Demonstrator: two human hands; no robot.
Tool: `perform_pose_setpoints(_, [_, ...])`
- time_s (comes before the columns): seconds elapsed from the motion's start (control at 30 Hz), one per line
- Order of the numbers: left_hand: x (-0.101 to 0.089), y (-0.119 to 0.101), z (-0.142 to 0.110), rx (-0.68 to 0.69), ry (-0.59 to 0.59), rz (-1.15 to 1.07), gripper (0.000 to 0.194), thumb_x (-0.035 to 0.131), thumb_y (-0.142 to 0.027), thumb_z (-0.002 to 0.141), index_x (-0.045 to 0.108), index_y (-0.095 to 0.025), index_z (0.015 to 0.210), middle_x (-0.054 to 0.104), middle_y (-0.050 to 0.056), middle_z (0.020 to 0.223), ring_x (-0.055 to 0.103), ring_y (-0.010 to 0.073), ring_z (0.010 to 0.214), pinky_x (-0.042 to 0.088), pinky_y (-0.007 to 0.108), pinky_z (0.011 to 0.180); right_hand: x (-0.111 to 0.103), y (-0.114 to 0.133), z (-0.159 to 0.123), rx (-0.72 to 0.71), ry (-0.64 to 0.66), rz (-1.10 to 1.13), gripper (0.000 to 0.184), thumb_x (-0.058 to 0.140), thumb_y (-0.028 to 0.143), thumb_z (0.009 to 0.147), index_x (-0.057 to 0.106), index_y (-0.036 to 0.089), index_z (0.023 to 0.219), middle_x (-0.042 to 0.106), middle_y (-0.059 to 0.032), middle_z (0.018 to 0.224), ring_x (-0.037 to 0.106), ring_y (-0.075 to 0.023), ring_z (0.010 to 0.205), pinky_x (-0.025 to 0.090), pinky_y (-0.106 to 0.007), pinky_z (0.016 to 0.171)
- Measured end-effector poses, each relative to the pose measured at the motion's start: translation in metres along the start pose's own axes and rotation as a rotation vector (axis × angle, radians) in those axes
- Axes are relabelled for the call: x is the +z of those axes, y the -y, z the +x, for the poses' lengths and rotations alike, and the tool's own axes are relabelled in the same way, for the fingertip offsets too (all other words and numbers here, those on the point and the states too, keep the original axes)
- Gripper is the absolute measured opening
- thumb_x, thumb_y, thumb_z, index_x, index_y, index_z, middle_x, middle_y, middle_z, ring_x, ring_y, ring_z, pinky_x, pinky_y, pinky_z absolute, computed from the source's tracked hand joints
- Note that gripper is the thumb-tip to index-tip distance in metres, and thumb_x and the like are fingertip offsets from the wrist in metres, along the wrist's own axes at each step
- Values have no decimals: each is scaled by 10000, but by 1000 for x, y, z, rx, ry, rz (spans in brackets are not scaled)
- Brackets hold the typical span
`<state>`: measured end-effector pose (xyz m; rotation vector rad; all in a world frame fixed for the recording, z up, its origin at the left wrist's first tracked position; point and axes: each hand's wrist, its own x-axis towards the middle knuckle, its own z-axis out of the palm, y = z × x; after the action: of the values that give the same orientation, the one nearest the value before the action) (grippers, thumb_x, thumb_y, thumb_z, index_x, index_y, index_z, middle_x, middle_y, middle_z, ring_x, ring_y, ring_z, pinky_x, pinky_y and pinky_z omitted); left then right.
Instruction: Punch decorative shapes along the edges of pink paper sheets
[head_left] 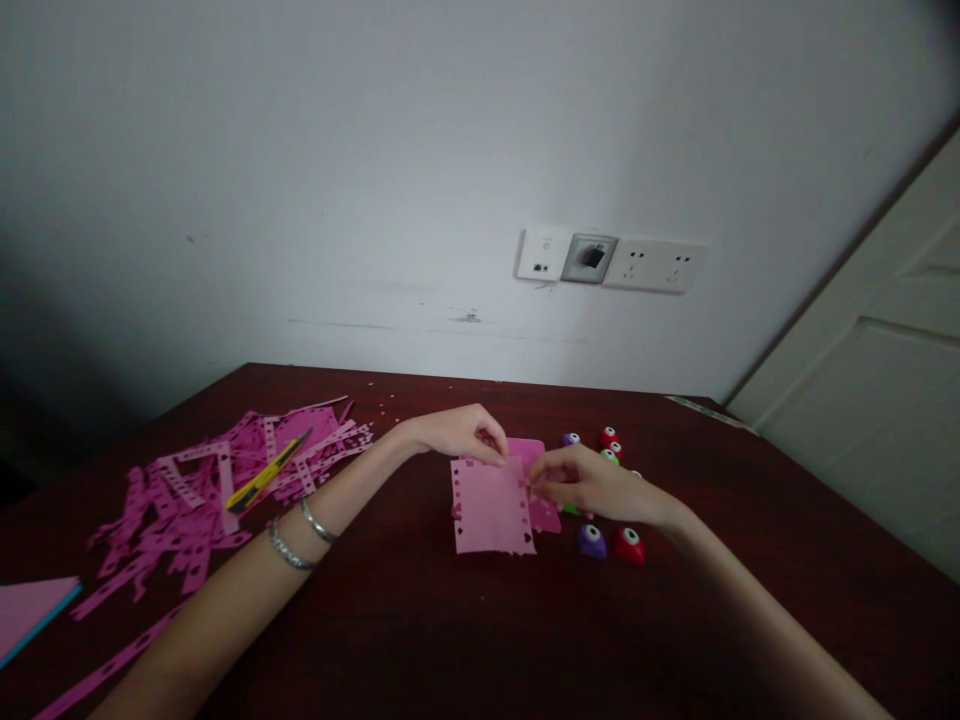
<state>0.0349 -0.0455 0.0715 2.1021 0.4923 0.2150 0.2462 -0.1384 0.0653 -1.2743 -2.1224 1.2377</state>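
A light pink sheet of paper [491,510] with small shapes punched along its side edges is held up over the table. My left hand [469,434] pinches its top edge. At its right edge my right hand [577,480] has its fingers closed on the paper. Behind the sheet shows a darker pink piece [534,450], partly covered. To the right of my right hand sit several craft punches, among them a purple punch [592,541] and a red punch [629,545]; others lie partly hidden behind the hand.
A heap of pink punched paper strips [180,500] covers the table's left side, with a yellow utility knife [268,474] on top. Pink and blue paper [37,610] lies at the left edge. A white wall with sockets [652,265] stands behind the dark table [480,650].
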Motion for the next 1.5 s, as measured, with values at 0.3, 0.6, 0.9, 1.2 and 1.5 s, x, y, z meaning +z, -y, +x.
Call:
perform_pose_setpoints(0.3, [0, 3, 2, -4, -131, -133, 213, 653, -308, 696, 657, -136, 820, 620, 35, 732, 528, 101, 664, 394, 257, 636, 1, -9, 11, -34, -294, 133, 230, 594, 354, 771, 668, 137, 764, 618, -25, 656, 522, -105, 568, 396, -219, 499])
perform_pose_setpoints(0.6, [-7, 0, -7, -41, 106, -161, 192, 706, -247, 634, 671, -164, 803, 652, 20, 754, 564, 109, 692, 418, 272, 683, 3, -5, 11, -19, -333, 123, 253, 611, 393, 747, 707, 162, 785, 679, -67, 760, 586, -150, 642, 455, -254, 536])
perform_pose_setpoints(0.9, [7, 0, 3, -44, -75, -240, 245, 668, -353, 688, 697, -153, 826, 655, 52, 739, 547, 108, 670, 405, 261, 644, 7, 2, 10, 16, -264, 95, 237, 607, 360, 752, 725, 162, 810, 695, -71, 770, 595, -152, 639, 457, -255, 519])
perform_pose_setpoints(1.2, [14, -3, 5, -68, -41, -267, 202, 685, -307, 650, 684, -138, 762, 623, 29, 659, 513, 98, 610, 379, 254, 594, 8, -3, 12, -2, -228, 61, 197, 617, 320, 750, 716, 155, 790, 694, -59, 751, 578, -141, 637, 445, -258, 557])
perform_pose_setpoints(1.5, [17, -2, 7, -58, -62, -279, 152, 666, -278, 664, 668, -142, 732, 587, 8, 636, 489, 86, 593, 367, 253, 592, 9, -1, 12, 25, -240, 138, 170, 637, 297, 733, 719, 160, 790, 693, -52, 761, 585, -137, 663, 449, -253, 589])
